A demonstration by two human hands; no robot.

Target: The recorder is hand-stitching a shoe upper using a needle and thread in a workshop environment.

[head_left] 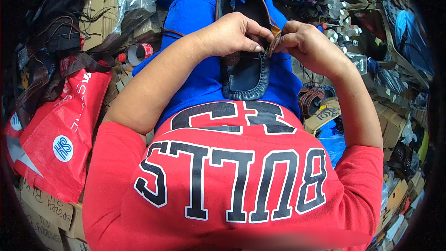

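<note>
A dark leather shoe (246,72) with a brown trimmed opening lies on my lap, toe toward me, over blue trousers (195,14). My left hand (232,35) rests across the middle of the shoe, thumb and fingers pinching at its right side. My right hand (306,44) meets it there, its fingertips closed on a small brown leather piece (274,42) at the shoe's edge. A thin dark thread seems to run between the hands; its ends are too fine to tell.
A red bag (60,135) and dark leather straps (42,65) lie at my left. Cardboard pieces (100,9) and a tape roll (138,53) are behind them. At my right are white spools (341,28), brown cord coils (311,100) and cardboard boxes (395,125).
</note>
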